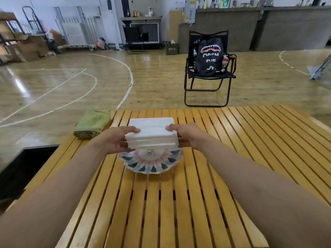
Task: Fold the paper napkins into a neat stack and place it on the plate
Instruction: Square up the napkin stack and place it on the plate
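White paper napkins (152, 136), gathered into a thick stack, are held over the far part of the patterned plate (152, 168) on the slatted wooden counter (232, 149). The stack's ends are clasped by the left grip (116, 140) and the right grip (186, 135), thumbs laid on top. A rolled green towel (93, 123) is seen at the counter's far left corner.

Bare left hand (116, 140), bare right hand (188, 136), both forearms uncovered as far as they show
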The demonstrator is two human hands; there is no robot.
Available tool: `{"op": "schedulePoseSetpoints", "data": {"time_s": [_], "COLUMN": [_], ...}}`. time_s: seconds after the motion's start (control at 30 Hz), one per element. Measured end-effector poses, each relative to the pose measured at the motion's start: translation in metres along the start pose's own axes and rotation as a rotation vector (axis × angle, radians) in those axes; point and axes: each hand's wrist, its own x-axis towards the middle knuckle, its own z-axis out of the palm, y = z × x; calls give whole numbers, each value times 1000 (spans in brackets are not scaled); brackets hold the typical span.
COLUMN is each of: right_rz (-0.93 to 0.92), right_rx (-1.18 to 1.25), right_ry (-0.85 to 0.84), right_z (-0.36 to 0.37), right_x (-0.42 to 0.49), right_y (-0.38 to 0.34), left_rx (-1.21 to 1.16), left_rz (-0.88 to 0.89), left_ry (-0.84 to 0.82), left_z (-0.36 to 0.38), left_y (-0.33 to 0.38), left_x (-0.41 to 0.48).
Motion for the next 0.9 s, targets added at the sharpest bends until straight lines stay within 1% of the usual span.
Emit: {"op": "schedulePoseSetpoints", "data": {"time_s": [0.1,0.23,0.37,0.5,0.57,0.6,0.67,0.7,0.73,0.8,0.9], "right_rz": [10,-65,-100,-152,-198,-219,-239,-235,-220,-172,-129], "right_rx": [-149,-406,-547,-732,-711,-655,-530,-503,-499,-493,-429], "right_ry": [72,183,240,342,341,338,358,373,382,364,305], "right_z": [17,25,24,24,19,14,1,-5,-11,-18,-20], "right_x": [19,33,35,36,36,37,38,38,38,38,35], "right_y": [13,26,28,30,29,29,31,34,38,47,53], "left_rx": [149,278,393,526,607,636,638,616,581,536,595], "left_rz": [-2,37,77,132,187,228,272,258,222,138,103], "left_ry": [58,149,224,310,369,408,478,486,473,394,325], "left_z": [-8,-7,-4,-2,-7,-11,-21,-27,-32,-34,-25], "left_y": [-10,-19,-21,-20,-18,-17,-17,-18,-21,-28,-39], "left_x": [15,25,26,24,24,25,24,24,24,21,18]}}
